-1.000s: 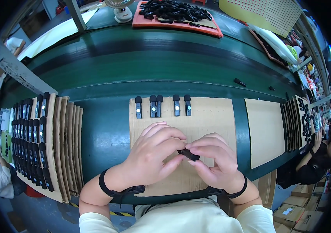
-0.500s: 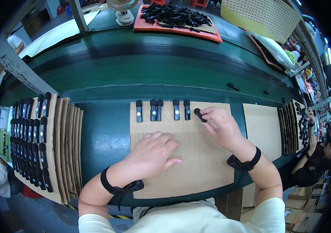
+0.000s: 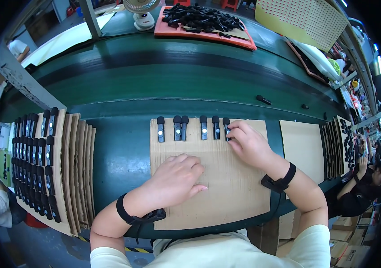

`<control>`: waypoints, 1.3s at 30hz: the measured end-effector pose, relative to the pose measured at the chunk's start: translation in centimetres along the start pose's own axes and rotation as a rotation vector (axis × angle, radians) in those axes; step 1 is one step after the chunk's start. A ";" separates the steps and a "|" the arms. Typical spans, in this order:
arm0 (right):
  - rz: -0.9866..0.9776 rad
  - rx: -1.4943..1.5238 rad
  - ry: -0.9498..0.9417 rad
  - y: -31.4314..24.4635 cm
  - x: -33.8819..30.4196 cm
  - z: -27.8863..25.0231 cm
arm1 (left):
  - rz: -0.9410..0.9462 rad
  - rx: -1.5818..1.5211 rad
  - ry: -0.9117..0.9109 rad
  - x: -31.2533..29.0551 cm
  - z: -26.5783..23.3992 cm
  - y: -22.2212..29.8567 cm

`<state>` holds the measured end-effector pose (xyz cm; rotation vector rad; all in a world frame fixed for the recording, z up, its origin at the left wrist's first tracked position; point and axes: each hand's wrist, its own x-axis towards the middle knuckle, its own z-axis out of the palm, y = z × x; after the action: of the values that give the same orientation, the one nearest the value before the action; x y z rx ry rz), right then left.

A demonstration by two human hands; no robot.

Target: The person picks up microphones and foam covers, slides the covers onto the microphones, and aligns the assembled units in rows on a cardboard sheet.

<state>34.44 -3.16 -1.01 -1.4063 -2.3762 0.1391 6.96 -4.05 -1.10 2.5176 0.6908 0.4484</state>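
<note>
A cardboard sheet (image 3: 212,196) lies in front of me with a row of small black clip-on microphones with foam tops along its far edge. At the right end of that row, my right hand (image 3: 249,140) has its thumb and fingers on a microphone (image 3: 227,122), which stands upright in line with the others. Beside it is another microphone (image 3: 216,129), with a gap before the ones further left, such as the leftmost microphone (image 3: 161,129). My left hand (image 3: 179,176) rests over the left middle of the sheet, thumb apart from the loosely curved fingers, holding nothing.
Stacked cardboard sheets (image 3: 76,174) at left carry rows of microphones. Another bare sheet (image 3: 304,149) lies at right, near a co-worker (image 3: 362,187). Across the green belt (image 3: 177,76), with a few loose microphones (image 3: 264,99), stand a heaped red tray (image 3: 199,36) and a fan (image 3: 142,18).
My right hand has brought its microphone slightly left and turned it from tilted to upright beside the row. Loose microphones on the belt have shifted left. My left hand has barely moved.
</note>
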 end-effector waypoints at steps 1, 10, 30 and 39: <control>0.009 0.005 0.010 0.2 0.3 0.1 | 0.000 0.001 0.001 0.0 -0.1 0.0; 0.078 0.006 -0.017 2.2 2.1 -2.1 | -0.090 -0.022 -0.137 0.1 -0.7 0.2; 0.518 0.396 0.145 5.7 2.4 -3.4 | -0.045 -0.226 0.132 0.1 -2.7 0.1; 0.305 0.880 0.163 -9.0 -2.8 -4.5 | -0.176 -0.781 0.343 -0.3 -3.5 2.2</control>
<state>29.84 -10.50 4.84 -1.2266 -1.5975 0.9702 6.03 -4.58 2.92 1.6498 0.6799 0.8957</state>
